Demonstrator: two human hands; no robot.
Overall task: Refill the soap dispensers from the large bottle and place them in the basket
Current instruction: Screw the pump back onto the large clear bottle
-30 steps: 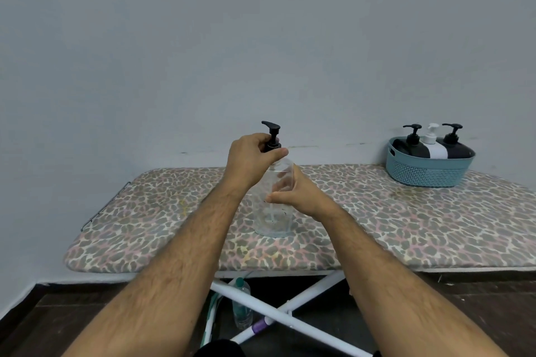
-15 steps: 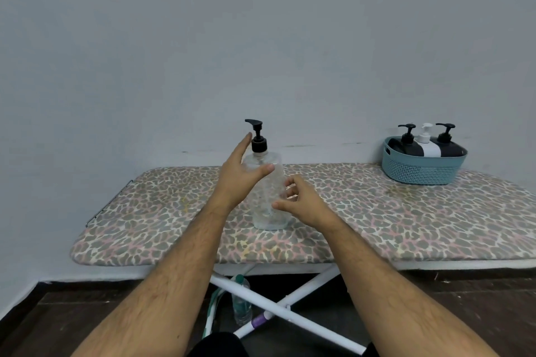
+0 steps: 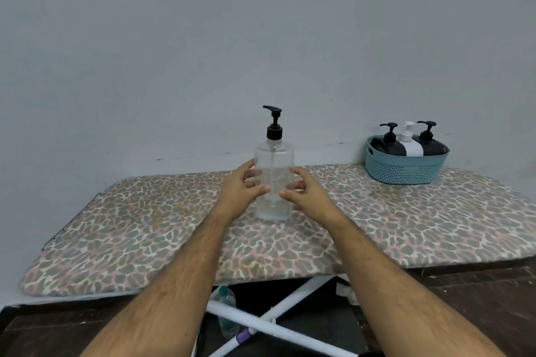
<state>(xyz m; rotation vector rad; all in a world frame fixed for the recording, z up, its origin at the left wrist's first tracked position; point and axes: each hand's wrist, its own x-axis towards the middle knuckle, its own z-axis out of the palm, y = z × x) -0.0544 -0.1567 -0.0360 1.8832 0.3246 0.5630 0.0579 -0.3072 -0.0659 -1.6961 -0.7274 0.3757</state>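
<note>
The clear pump bottle stands upright mid-board between 2 loosely spread hands, left hand and right hand equally near, seemingly just touching its sides; the basket sits far right.

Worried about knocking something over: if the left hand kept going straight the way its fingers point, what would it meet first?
Probably the clear pump bottle: the left hand is right beside it, fingers aimed at its side.

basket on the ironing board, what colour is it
Light teal blue, with a woven-look mesh wall; the basket shows best in the head view, at the board's far right.
</note>
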